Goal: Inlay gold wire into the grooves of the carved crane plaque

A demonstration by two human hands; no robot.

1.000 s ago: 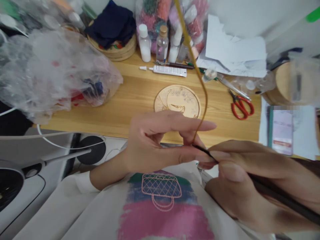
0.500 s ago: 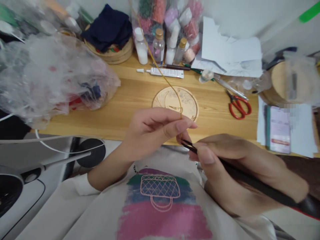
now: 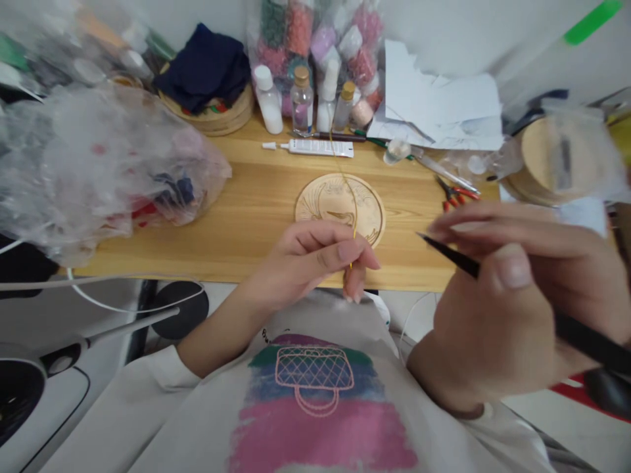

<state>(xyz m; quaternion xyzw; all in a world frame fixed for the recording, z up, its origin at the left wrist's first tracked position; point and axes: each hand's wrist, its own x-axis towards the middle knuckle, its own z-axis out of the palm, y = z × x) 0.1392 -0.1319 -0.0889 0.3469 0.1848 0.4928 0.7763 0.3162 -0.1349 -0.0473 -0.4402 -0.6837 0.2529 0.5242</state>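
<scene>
My left hand [image 3: 320,263] pinches a thin gold wire [image 3: 354,217] between thumb and index finger, above the table's front edge. The wire rises from the fingertips and curves up, with a short end showing below the thumb. To the right, my right hand [image 3: 513,295] is wrapped round black pointed tweezers [image 3: 451,255], their tip aimed left and apart from the wire. Behind my left hand lies a round wooden plaque [image 3: 315,197] with engraved curved lines and a raised rim; the fingers cover a little of its lower edge.
At the back stand a white-capped bottle [image 3: 269,105] and several other small bottles, with a glue tube [image 3: 320,148] before them. A plastic bag [image 3: 113,157] fills the left. Red-handled pliers or scissors [image 3: 456,194] lie partly behind my right hand, below white papers [image 3: 444,105].
My right hand has moved right and up with the tweezers, away from the wire's lower end. My left hand keeps its pinch on the wire. The view has shifted slightly.
</scene>
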